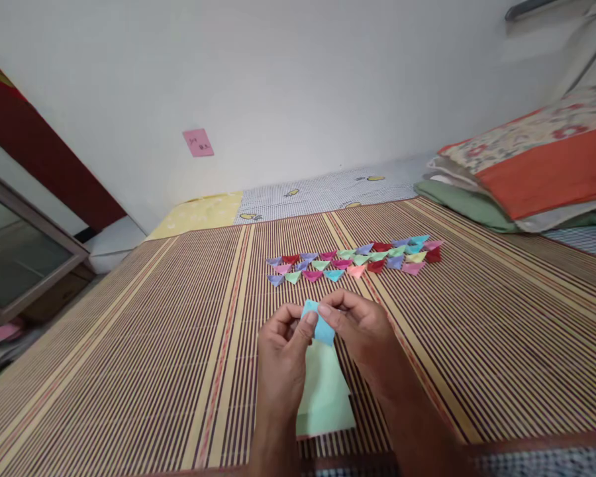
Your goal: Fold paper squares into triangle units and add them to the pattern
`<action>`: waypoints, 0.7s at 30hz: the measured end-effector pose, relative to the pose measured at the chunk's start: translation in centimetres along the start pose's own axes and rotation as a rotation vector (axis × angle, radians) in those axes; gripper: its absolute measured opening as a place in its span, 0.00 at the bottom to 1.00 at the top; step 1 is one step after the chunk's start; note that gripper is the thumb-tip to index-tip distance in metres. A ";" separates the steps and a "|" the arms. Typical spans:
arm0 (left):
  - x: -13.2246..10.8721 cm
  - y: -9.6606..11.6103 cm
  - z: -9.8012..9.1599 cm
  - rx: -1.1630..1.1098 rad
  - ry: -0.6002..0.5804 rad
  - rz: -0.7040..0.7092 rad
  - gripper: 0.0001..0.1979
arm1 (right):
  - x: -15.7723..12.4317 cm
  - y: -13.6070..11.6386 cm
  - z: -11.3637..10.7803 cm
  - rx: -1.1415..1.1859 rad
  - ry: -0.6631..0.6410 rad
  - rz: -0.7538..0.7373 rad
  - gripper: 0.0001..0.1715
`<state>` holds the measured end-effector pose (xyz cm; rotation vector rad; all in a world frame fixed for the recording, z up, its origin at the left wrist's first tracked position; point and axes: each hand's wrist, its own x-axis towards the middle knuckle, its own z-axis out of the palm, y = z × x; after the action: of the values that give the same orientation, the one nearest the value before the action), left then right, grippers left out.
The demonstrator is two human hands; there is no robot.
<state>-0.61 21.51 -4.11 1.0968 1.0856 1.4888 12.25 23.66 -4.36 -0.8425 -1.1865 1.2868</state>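
A small piece of light blue paper (pixel 324 331) is held up between my two hands, above the mat. My left hand (pixel 284 338) pinches its left side, thumb in front. At its upper right, my right hand (pixel 360 324) grips it between thumb and fingertips. Beneath the hands lies a pale green sheet of paper (pixel 325 391), partly covered by my left hand and wrist. Just beyond are rows of small folded paper triangles (pixel 334 275) in blue, red, pink, green, orange and yellow.
A striped bamboo mat (pixel 144 331) covers the bed. Folded bedding (pixel 556 165) is piled at the back right. A patterned sheet (pixel 318 195) shows along the white wall, where a pink note (pixel 197 143) is stuck. A glass-fronted cabinet (pixel 24 252) stands left.
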 end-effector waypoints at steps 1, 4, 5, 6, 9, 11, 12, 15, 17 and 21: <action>-0.1 0.1 0.0 0.017 -0.012 -0.001 0.13 | 0.0 0.0 -0.1 -0.021 -0.017 -0.005 0.11; -0.3 0.3 0.0 0.073 -0.068 0.011 0.13 | 0.0 -0.1 -0.5 -0.082 -0.037 -0.020 0.09; -0.4 0.4 0.1 0.089 -0.084 0.021 0.14 | 0.0 -0.2 -0.6 -0.100 -0.032 -0.023 0.08; -0.5 0.4 0.1 0.101 -0.097 0.026 0.14 | 0.0 -0.2 -0.6 -0.115 -0.024 -0.021 0.08; -0.5 0.5 0.1 0.086 -0.123 0.014 0.13 | -0.1 -0.2 -0.6 -0.097 0.009 0.000 0.09; -0.4 0.6 0.0 0.044 -0.143 -0.022 0.11 | -0.1 -0.2 -0.5 -0.045 0.044 0.015 0.09; -0.4 0.6 -0.1 0.021 -0.154 -0.042 0.10 | -0.1 -0.2 -0.4 -0.012 0.059 0.022 0.10; -0.3 0.6 -0.1 -0.041 -0.149 -0.083 0.10 | 0.0 -0.2 -0.3 0.066 0.060 0.053 0.11; -0.5 0.6 -0.1 -0.065 -0.096 -0.064 0.09 | 0.1 -0.1 -0.1 0.080 0.053 0.060 0.11; -0.8 1.1 0.2 -0.006 -0.054 0.055 0.06 | 0.2 0.2 0.1 0.101 0.077 0.054 0.11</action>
<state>-0.55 20.62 -3.10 1.1643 1.0201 1.4954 12.07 23.89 -4.48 -0.8475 -1.0360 1.3349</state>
